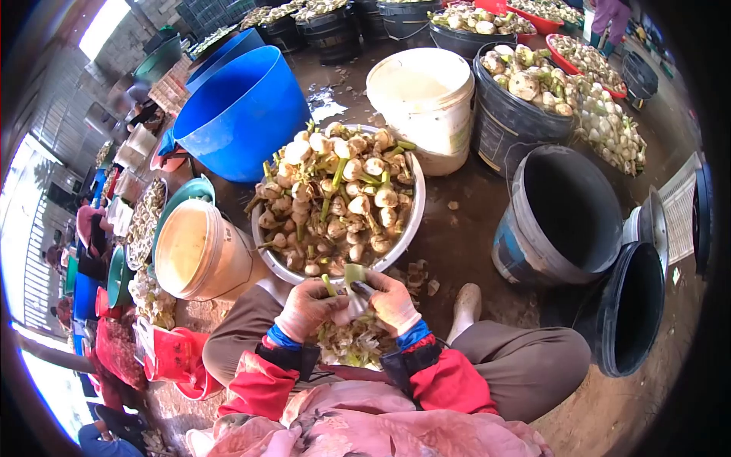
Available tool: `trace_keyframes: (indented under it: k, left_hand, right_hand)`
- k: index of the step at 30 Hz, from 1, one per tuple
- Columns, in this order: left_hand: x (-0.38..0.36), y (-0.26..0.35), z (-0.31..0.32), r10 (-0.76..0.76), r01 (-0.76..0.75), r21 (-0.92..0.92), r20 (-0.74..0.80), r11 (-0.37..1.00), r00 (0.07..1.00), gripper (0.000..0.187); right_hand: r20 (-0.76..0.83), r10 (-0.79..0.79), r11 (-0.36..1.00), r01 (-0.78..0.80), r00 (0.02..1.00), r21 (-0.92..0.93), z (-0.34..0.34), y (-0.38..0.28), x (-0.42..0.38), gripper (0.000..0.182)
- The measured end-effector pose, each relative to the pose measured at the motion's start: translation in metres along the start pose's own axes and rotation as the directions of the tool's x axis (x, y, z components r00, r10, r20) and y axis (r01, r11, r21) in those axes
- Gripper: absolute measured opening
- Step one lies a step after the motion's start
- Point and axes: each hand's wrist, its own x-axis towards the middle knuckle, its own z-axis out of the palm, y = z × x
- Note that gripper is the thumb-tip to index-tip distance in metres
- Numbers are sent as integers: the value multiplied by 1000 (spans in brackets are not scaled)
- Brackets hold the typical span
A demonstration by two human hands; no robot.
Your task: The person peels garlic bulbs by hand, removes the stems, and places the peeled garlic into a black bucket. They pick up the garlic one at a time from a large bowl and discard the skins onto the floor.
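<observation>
Just past my lap stands a wide basin heaped with garlic bulbs, many with cut green stems and brownish skins. My left hand is closed, with a short green stem sticking up at its fingertips. Opposite it, my right hand closes on a thicker pale-green garlic stem; its thumb looks dark. A whitish piece shows between the two hands, partly covered by fingers. Beneath them lies a pile of papery peelings between my legs.
A blue tub, a white bucket and a cream bucket surround the basin. To the right are a dark-mouthed bucket and a black bucket. Behind stands a black bucket of garlic. People sit far left.
</observation>
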Motion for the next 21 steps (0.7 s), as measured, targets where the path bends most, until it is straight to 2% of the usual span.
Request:
trace_keyframes:
  k: [1, 3, 4, 5, 6, 7, 8, 9, 10, 11, 12, 14, 15, 16, 17, 18, 20, 21]
  left_hand:
    - [-2, 2, 3, -62, 66, -143, 27, 988, 998, 20]
    - [-8, 7, 10, -55, 58, -194, 20, 979, 998, 22]
    - [-9, 8, 10, -46, 46, -244, 4, 969, 999, 24]
    - [-6, 6, 8, 11, -1, -320, 30, 947, 1000, 30]
    - [-4, 14, 12, -18, 11, -363, -16, 932, 1000, 32]
    - [5, 7, 9, 54, -79, -300, -92, 950, 994, 30]
    - [14, 0, 5, 130, -165, -228, -160, 959, 979, 28]
    - [15, 1, 2, 70, -118, -316, -160, 941, 985, 24]
    - [20, 0, -6, 58, -126, -323, -212, 938, 975, 23]
    - [25, -5, -6, 6, -113, -382, -272, 917, 962, 22]
    - [28, -13, -6, -52, -104, -440, -327, 892, 943, 22]
    - [33, -23, -14, -298, -4, -680, -327, 733, 897, 21]
    - [31, -24, -14, -273, -48, -633, -399, 773, 875, 20]
    - [35, -38, -24, -311, -31, -692, -364, 721, 878, 19]
    - [34, -43, -30, -320, -39, -748, -330, 663, 888, 19]
    - [32, -44, -33, -325, -46, -798, -296, 601, 898, 19]
    - [29, -44, -31, -348, -50, -823, -294, 566, 890, 18]
    - [28, -43, -31, -370, -51, -845, -286, 532, 884, 18]
  right_hand:
    - [-69, -39, 995, 32, 997, -98, 3, -6, -3, 36]
    - [-150, -130, 959, 86, 980, -271, 5, 3, 0, 37]
    - [-148, -128, 959, 84, 981, -272, 2, 5, -1, 37]
    - [3, -23, 965, 23, 1000, -260, 0, 1, -4, 37]
    - [158, 83, 965, -40, 984, -260, 1, -6, -9, 38]
    - [313, 152, 864, 27, 937, -502, 0, -18, -12, 34]
    - [303, 240, 769, 10, 922, -640, 1, -18, -11, 31]
    - [388, 266, 864, -40, 882, -502, 3, -28, -17, 30]
    - [473, 272, 930, -103, 838, -352, 5, -40, -25, 30]
    - [476, 270, 931, -101, 837, -351, 5, -45, -27, 30]
    - [500, 165, 968, -41, 850, -249, 5, -49, -30, 31]
    - [517, -55, 996, 87, 854, -38, 1, -54, -30, 34]
    - [463, -61, 970, -56, 884, 236, -17, -40, -24, 44]
    - [577, -78, 722, -353, 813, 595, -50, -18, -9, 56]
    - [421, -235, 821, -54, 876, 569, -47, -28, -15, 59]
    - [275, -413, 842, 248, 868, 479, -42, -41, -21, 62]
    - [204, -336, 827, 185, 920, 530, -39, -48, -18, 62]
    - [255, -224, 879, 82, 940, 470, -35, -49, -15, 49]
